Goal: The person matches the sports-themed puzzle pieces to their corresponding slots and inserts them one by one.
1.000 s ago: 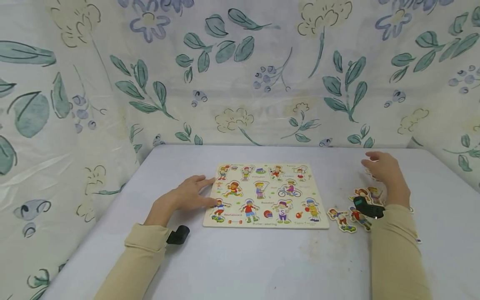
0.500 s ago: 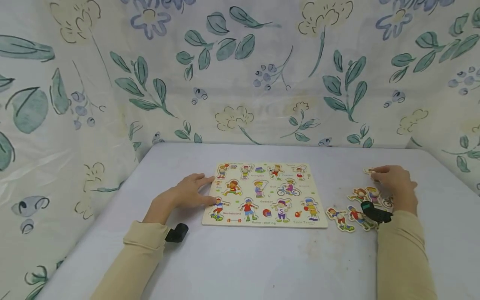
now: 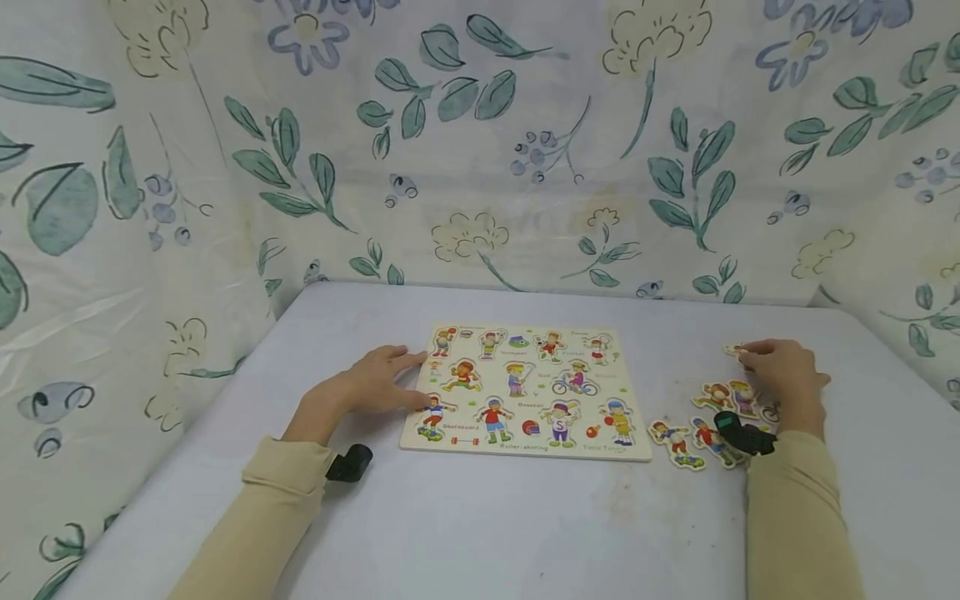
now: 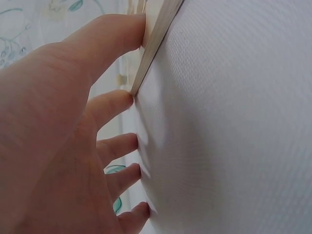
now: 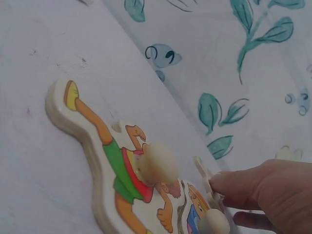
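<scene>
The right hand pinches a small puzzle piece between thumb and fingertips, beyond the other pieces; the left hand, fingers spread, touches the board. Seems a pick-up; next calls for a clean lift.

Cream puzzle board with multicoloured figures, tan sleeves, white table, green-and-blue floral cloth

An open counter strip separated puzzle board from right fingers; loose pieces obstructed nearer the person.
</scene>
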Demonstrator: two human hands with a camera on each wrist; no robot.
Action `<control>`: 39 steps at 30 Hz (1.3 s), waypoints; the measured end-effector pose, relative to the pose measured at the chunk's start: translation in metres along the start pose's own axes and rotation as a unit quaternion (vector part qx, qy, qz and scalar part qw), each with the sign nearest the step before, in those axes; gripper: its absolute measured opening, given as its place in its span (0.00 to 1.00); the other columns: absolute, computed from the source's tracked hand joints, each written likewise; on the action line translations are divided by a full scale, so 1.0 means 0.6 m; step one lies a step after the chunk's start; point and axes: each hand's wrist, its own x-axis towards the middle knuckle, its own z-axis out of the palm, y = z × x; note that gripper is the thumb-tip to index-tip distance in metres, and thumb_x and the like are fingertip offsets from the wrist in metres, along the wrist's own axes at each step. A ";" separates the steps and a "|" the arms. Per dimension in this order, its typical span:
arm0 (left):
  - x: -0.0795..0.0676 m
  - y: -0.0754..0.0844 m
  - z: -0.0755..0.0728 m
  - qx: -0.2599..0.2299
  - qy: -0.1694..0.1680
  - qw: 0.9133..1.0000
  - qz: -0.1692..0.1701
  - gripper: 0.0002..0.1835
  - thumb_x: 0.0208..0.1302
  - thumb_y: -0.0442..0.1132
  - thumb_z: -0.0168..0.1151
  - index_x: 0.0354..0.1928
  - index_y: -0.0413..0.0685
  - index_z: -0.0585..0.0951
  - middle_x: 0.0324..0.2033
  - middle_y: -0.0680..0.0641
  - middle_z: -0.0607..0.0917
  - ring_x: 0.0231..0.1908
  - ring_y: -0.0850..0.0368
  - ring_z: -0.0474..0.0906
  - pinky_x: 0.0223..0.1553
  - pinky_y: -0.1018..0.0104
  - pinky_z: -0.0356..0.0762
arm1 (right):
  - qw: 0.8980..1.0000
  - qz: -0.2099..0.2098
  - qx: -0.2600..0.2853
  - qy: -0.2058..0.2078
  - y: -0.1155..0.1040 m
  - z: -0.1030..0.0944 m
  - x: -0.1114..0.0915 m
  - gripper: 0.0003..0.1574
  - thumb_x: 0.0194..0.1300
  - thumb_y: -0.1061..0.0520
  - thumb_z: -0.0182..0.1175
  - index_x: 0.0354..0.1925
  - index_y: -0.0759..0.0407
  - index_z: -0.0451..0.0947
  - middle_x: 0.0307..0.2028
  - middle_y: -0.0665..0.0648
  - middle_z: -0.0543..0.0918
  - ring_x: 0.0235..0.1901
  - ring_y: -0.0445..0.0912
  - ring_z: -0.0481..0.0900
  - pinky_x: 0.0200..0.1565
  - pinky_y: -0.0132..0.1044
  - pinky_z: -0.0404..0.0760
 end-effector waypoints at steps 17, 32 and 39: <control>0.001 -0.003 0.002 0.007 0.005 1.000 0.009 0.44 0.63 0.59 0.63 0.75 0.48 0.61 0.74 0.33 0.57 0.73 0.31 0.49 0.69 0.33 0.53 | 1.000 0.010 0.015 0.009 -0.011 0.004 -0.001 0.26 0.75 0.53 0.48 0.60 0.72 0.70 0.61 0.77 0.70 0.69 0.76 0.50 0.61 0.80 0.29; 0.001 -0.003 0.002 0.010 0.006 1.000 0.007 0.45 0.62 0.60 0.63 0.75 0.48 0.61 0.74 0.33 0.57 0.73 0.31 0.49 0.69 0.33 0.53 | 1.000 -0.008 0.010 0.001 -0.024 0.003 -0.003 0.28 0.76 0.51 0.49 0.62 0.71 0.69 0.60 0.75 0.72 0.68 0.76 0.52 0.61 0.81 0.29; 0.002 -0.004 0.003 0.006 0.003 1.000 0.001 0.44 0.62 0.59 0.63 0.76 0.49 0.61 0.74 0.34 0.56 0.73 0.32 0.48 0.69 0.32 0.53 | 0.999 -0.033 0.004 -0.007 -0.034 0.006 -0.006 0.28 0.76 0.49 0.50 0.61 0.70 0.71 0.62 0.76 0.70 0.69 0.77 0.51 0.60 0.81 0.29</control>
